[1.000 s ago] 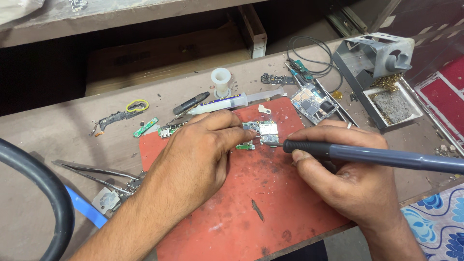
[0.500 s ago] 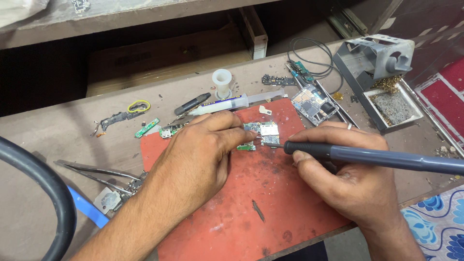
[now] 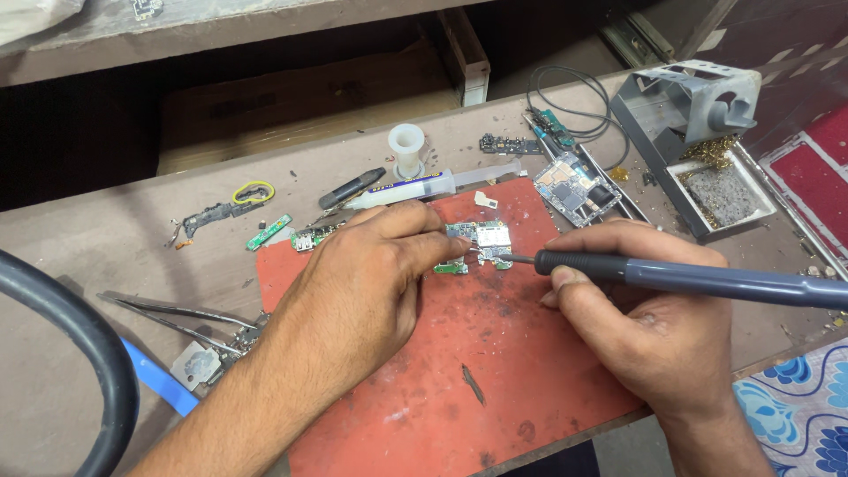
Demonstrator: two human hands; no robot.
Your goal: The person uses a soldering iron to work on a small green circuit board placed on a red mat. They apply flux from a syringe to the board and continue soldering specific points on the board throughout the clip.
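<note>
A small circuit board (image 3: 484, 240) with metal shields lies on a red work mat (image 3: 495, 362). My left hand (image 3: 367, 283) rests on the mat with its fingertips pressing the board's left edge. My right hand (image 3: 649, 322) grips a dark grey soldering iron (image 3: 698, 279), held nearly level, and its thin tip touches the board's right side. A small green board piece (image 3: 451, 267) lies just under my left fingertips.
A syringe (image 3: 415, 187), a white spool (image 3: 406, 148) and a black tool (image 3: 352, 187) lie behind the mat. A board in a holder (image 3: 576, 190) and a grey iron stand (image 3: 698, 132) with sponge and brass wool are at right. Tweezers (image 3: 177, 316) lie left.
Both hands stay almost still; the iron's tip holds at the board's right side with only slight shifts.
</note>
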